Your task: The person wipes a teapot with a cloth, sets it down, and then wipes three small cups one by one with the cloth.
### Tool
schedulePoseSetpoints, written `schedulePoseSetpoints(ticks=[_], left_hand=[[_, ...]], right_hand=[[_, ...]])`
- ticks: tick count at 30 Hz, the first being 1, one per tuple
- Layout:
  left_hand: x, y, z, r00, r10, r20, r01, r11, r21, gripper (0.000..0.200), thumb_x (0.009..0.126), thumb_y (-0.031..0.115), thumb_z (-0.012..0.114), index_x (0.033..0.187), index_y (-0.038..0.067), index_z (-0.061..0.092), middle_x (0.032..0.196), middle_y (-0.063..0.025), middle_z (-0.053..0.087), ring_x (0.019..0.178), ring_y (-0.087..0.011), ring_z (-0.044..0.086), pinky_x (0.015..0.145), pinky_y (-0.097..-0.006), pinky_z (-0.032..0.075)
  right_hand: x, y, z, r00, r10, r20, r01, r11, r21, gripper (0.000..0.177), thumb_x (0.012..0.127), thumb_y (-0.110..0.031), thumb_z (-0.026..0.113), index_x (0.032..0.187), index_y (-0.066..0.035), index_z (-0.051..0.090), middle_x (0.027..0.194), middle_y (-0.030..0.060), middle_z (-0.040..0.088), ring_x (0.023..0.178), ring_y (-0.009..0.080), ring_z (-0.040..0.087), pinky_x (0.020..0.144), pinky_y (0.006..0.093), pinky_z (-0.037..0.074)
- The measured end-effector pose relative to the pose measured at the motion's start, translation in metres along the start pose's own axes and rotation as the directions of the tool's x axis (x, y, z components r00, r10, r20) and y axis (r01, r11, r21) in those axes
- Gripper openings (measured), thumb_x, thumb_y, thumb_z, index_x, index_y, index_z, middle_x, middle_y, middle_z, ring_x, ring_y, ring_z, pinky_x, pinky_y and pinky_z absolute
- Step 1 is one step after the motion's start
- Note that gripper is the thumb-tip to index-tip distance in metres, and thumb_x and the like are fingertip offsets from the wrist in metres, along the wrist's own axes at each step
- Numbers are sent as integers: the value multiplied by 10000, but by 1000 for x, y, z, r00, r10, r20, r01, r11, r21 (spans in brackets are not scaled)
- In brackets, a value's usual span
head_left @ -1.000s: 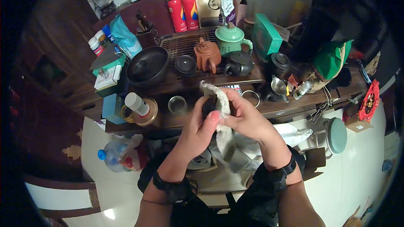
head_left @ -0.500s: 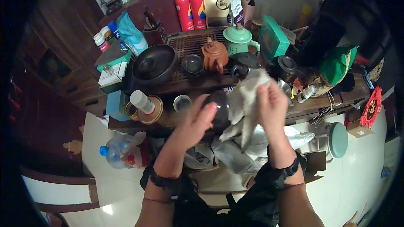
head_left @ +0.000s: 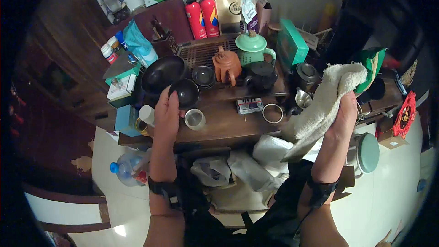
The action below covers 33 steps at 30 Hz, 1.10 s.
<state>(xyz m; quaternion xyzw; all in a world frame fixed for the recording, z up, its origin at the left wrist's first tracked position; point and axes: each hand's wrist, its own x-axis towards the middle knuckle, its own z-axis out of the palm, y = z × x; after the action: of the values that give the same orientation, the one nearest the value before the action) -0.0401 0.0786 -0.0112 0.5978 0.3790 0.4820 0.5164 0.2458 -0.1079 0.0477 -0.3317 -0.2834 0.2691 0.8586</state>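
My left hand [head_left: 168, 110] pinches the rim of a small black bowl [head_left: 187, 95], its glossy inside facing up. It is in front of a larger black bowl [head_left: 163, 74] and close to a small stack of dark cups [head_left: 204, 76]. Just below that hand stands a clear cup [head_left: 195, 119]. Out to the right, my right hand [head_left: 344, 116] grips a cream towel [head_left: 327, 103], which hangs in folds over the table's right part. Behind, on the slatted tea tray [head_left: 192, 54], are a brown clay teapot [head_left: 227, 66], a black teapot [head_left: 262, 75] and a green lidded pot [head_left: 251, 49].
A metal ring [head_left: 273, 113] and a small box [head_left: 249, 105] lie on the table's front strip. Two red extinguisher bottles [head_left: 202, 17] stand at the back. Plastic bags [head_left: 251, 169] sit below the table edge, and a large bottle [head_left: 128, 169] is on the floor at left.
My left hand has carried the small black bowl left, away from the towel, toward the large bowl. My right hand has moved right with the towel, uncovering the ring and small box.
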Motion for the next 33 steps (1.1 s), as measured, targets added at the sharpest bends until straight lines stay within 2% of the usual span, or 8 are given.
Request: schedulePoseSetpoints(ticks=[2,5,8,11,12,21,29,33], left_hand=[[15,-1,-4,993,110,-43,-98,970,223,293,899,175,446,1131,0,486,792,-60,582,577,-147,529,549,-262,434],[51,-2,0,881,465,90,-403,635,659,247,871,152,479,1080,25,514,856,-125,607,698,-286,597,653,-354,460],[71,9,25,920,375,117,-344,629,697,188,832,158,530,993,62,544,925,-168,598,835,-350,578,714,-404,442],[88,7,42,958,255,135,-258,550,794,152,814,185,560,918,75,550,907,-165,595,840,-333,574,708,-407,442],[94,0,43,915,353,195,-357,489,796,158,801,200,574,904,81,562,873,-150,583,800,-335,577,693,-415,445],[97,-8,47,937,271,218,-290,259,921,180,774,255,617,877,107,618,896,-132,557,801,-312,587,664,-401,474],[99,5,33,912,365,190,-334,387,859,223,769,270,622,899,89,615,883,-133,564,816,-310,584,681,-398,469],[128,21,-13,874,444,199,-394,406,825,201,771,263,611,859,83,624,824,-135,598,816,-311,590,672,-391,465]], right_hand=[[0,-1,-1,1000,8,13,-8,1000,22,228,890,-134,438,1066,-25,535,950,92,618,766,167,611,657,292,510],[0,-2,-1,999,17,32,-18,999,40,228,892,-145,450,1066,-25,535,946,92,618,758,164,610,653,289,509],[-1,-1,0,999,29,13,-29,999,24,228,893,-155,463,1063,-23,537,941,90,619,751,161,608,645,281,504],[1,3,-3,999,34,16,-35,999,25,227,892,-157,474,1061,-20,538,937,90,620,748,160,606,640,275,501],[0,4,-4,1000,31,2,-31,999,19,226,891,-155,476,1061,-20,538,936,91,620,748,160,606,641,274,500],[-2,7,-4,998,30,47,-31,999,20,217,886,-139,486,1061,-20,537,951,95,618,771,161,609,663,272,506],[-3,12,1,999,36,28,-36,999,19,231,881,-153,506,1068,-20,539,964,87,618,796,154,608,688,270,503],[-3,12,1,999,27,45,-27,1000,-4,246,884,-168,511,1080,-23,544,980,85,619,817,152,606,701,273,500]])
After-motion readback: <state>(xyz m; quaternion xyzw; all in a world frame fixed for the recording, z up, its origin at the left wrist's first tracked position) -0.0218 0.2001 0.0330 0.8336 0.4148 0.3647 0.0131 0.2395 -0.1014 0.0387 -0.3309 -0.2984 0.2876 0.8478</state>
